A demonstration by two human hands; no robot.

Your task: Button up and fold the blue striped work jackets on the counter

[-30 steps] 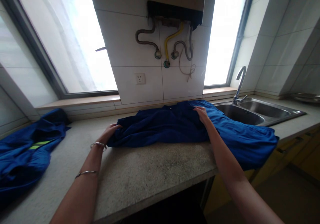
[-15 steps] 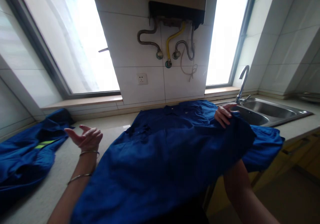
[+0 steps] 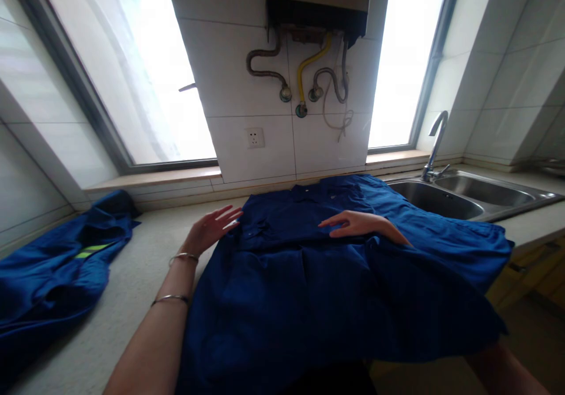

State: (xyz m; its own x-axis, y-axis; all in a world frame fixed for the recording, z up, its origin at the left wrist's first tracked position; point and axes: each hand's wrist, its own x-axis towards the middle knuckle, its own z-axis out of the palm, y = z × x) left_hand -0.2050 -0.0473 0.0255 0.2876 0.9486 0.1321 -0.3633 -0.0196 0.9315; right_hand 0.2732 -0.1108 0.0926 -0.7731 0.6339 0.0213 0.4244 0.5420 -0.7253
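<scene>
A dark blue work shirt (image 3: 282, 289) lies spread on the stone counter (image 3: 132, 283), with its collar at the far side and its near part hanging over the front edge. My right hand (image 3: 353, 224) rests flat on the shirt's middle, fingers pointing left and holding no cloth. At the shirt's left side, my left hand (image 3: 212, 228) has its fingers apart and its fingertips at the cloth. Two thin metal bangles circle my left forearm. The shirt hides the counter's front edge below my hands.
A second blue garment (image 3: 57, 271) with a yellow reflective stripe lies crumpled at the counter's left end. A steel double sink (image 3: 459, 195) with a tall faucet (image 3: 435, 148) sits right of the shirt. Behind stand a tiled wall, windows, pipes and a wall socket (image 3: 255, 138).
The shirt has dropped from raised and billowing to lying spread on the counter. My right hand has let go of its edge and rests on top. My left hand has come down beside it.
</scene>
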